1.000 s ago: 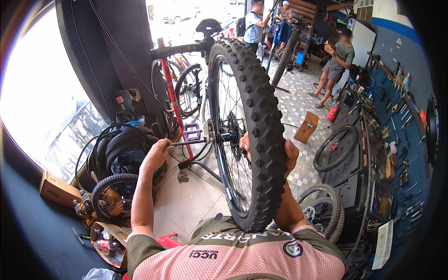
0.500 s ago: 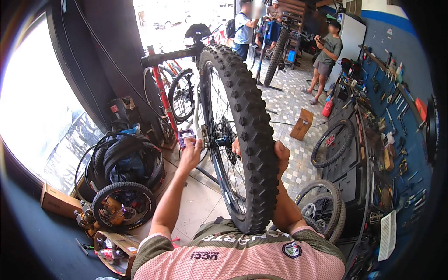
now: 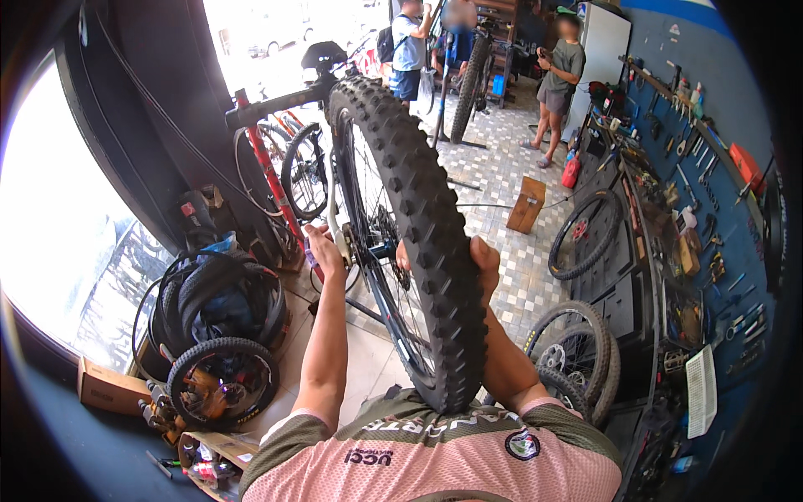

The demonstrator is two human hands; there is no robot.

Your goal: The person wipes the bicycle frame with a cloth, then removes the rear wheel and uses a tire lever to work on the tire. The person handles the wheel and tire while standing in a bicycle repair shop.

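Note:
A bicycle wheel with a knobbly black tyre stands upright in front of me, its lower end close against my lap. To its left, my left hand is closed around a purple pedal, beside the crank and the wheel hub. The pedal is mostly covered by my fingers. My right hand is behind the tyre's right side, thumb up. Fingertips of it show through the spokes near the hub; they look curled, but the tyre hides what they hold.
Stacked tyres and a small wheel lie at the left, near a cardboard box. On the right are leaning wheels, a workbench and a tool wall. A wooden block sits on the tiled floor. Several people stand farther back.
My view has shifted a little to the right. My left hand has turned about the pedal, which now shows edge-on and mostly hidden. My right hand keeps its place behind the tyre.

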